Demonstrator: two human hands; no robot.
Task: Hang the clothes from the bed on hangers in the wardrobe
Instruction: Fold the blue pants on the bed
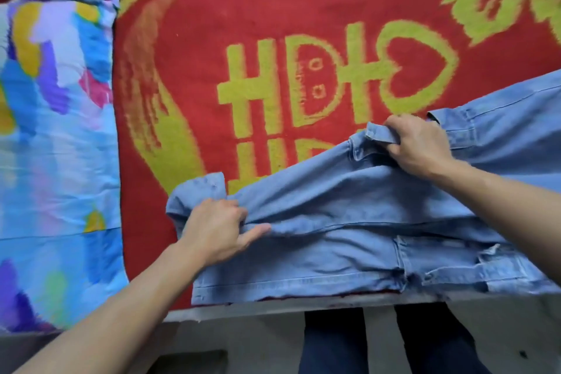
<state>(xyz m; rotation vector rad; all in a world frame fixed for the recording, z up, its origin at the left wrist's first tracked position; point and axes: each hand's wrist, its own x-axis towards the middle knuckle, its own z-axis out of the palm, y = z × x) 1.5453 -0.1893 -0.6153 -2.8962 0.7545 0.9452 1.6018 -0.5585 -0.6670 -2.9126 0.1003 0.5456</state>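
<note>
Jeans (349, 215) gripped by left hand (212, 231); right hand (416, 146).

Light-blue jeans (349, 212), red-and-yellow blanket (243, 9)

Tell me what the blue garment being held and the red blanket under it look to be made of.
Blue garment: looks like light-washed denim, matte, with topstitched seams and a frayed tear near its right end. Red blanket: seemingly a plush woven pile, matte; the yellow pattern's edges look fuzzy, though blur may add to that.
</note>
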